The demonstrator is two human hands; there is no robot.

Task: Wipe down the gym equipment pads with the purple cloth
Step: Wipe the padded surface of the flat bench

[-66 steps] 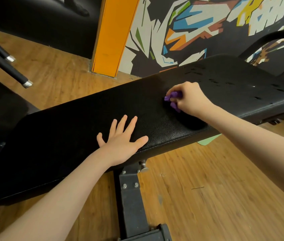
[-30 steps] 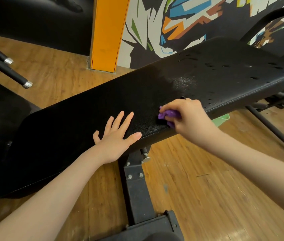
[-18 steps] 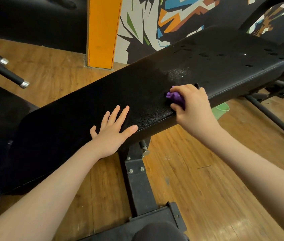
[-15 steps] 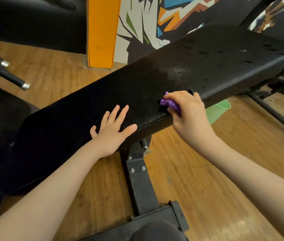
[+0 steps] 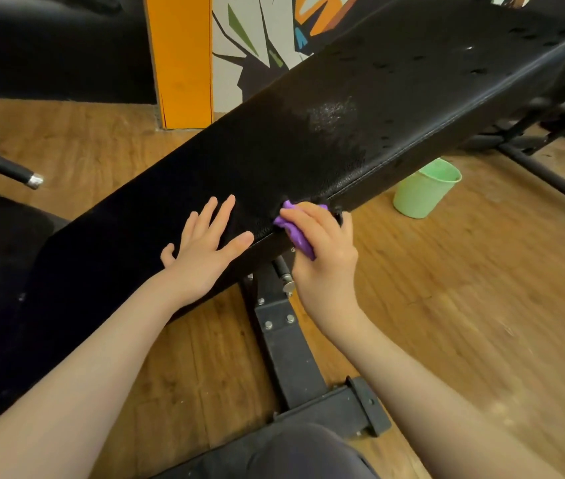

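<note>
We are in a gym: a padded black bench (image 5: 343,108) on a steel frame (image 5: 288,344), graffiti mural (image 5: 257,39) behind it.

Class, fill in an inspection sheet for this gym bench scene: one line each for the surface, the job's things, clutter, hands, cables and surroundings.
Surface: black pad, slanting up to the right, with a pale wet-looking patch and dark spots toward the far end.
Job's things: purple cloth, bunched at the pad's near edge.
Clutter: green bucket on the floor under the pad.
Hands: left hand flat on the pad, fingers spread; right hand grips the cloth against the edge.
Cables: nothing seen.
Surroundings: wooden floor, bench frame, orange pillar, painted wall, two black bars at left.
</note>
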